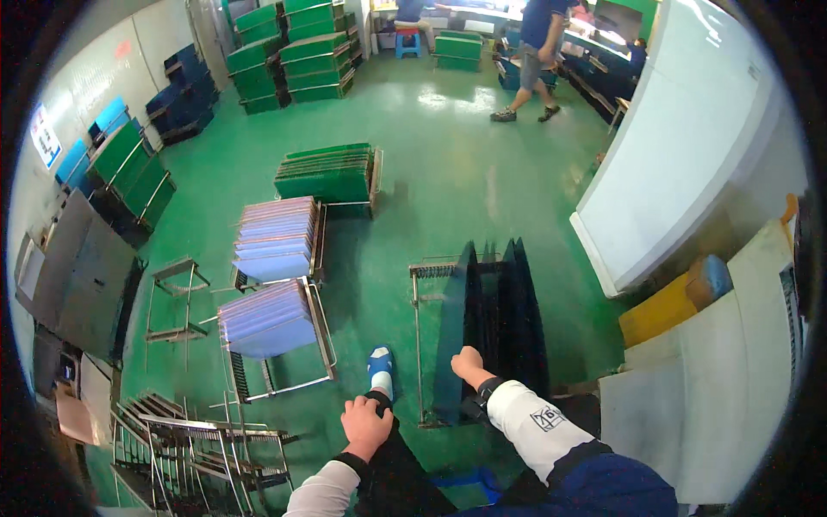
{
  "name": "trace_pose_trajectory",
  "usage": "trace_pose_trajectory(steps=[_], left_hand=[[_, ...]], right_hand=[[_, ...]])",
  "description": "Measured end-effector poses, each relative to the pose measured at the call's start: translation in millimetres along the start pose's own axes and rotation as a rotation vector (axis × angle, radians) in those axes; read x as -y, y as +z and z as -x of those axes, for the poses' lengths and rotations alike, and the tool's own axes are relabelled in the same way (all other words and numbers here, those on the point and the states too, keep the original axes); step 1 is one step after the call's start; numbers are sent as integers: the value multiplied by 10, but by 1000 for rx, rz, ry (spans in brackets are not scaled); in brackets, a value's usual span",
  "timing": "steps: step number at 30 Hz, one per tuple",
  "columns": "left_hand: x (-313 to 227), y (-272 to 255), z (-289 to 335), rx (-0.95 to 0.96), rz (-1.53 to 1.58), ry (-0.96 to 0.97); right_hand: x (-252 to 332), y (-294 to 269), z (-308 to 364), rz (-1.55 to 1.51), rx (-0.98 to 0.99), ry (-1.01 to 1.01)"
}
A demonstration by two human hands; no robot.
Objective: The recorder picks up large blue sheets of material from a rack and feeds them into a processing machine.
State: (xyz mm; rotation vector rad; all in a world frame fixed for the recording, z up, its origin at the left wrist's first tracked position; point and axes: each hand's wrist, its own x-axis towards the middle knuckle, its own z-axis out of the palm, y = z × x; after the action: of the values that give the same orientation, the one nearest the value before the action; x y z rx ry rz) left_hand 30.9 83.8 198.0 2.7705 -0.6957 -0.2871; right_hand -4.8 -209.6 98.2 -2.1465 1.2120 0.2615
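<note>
My right hand (469, 364) is closed at the upper edge of a dark blue flat panel (454, 332), its fingers curled over it. That panel stands upright in a metal slotted rack (417, 345) in front of me, with several darker panels (521, 336) standing to its right. How far the fingers wrap behind the panel is hidden. My left hand (366, 426) lies over my bent knee with its fingers spread and nothing in them. White sleeves and black wristbands cover both forearms.
Left of the rack stand two racks of pale violet panels (274, 326) and one of green panels (326, 177). Bare metal racks (198, 448) crowd the lower left. A large white panel (668, 129) leans at the right. A person (538, 52) walks at the back near benches.
</note>
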Motion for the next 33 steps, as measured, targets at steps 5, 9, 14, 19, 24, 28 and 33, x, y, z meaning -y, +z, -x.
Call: trace_pose_trajectory(steps=[5,9,14,19,24,28,33], left_hand=[[-41,-20,37,-2,-50,9],[-13,42,89,-20,-86,-1],[-138,89,131,-48,-79,75],[-61,79,216,-112,-92,78],[-59,167,261,-233,-89,159],[-119,250,281,-221,-107,191],[-229,229,270,-218,-146,194]], right_hand=[[215,-478,261,32,-4,-111],[224,-1055,580,-51,-50,-141],[-422,-1835,830,-489,3,-185],[-599,-3016,1922,-867,107,-344],[-1188,-3904,2891,-1058,-66,-367],[-1711,-4303,3548,-1151,-438,-391],[-2042,-4616,4200,-1407,-1063,-337]])
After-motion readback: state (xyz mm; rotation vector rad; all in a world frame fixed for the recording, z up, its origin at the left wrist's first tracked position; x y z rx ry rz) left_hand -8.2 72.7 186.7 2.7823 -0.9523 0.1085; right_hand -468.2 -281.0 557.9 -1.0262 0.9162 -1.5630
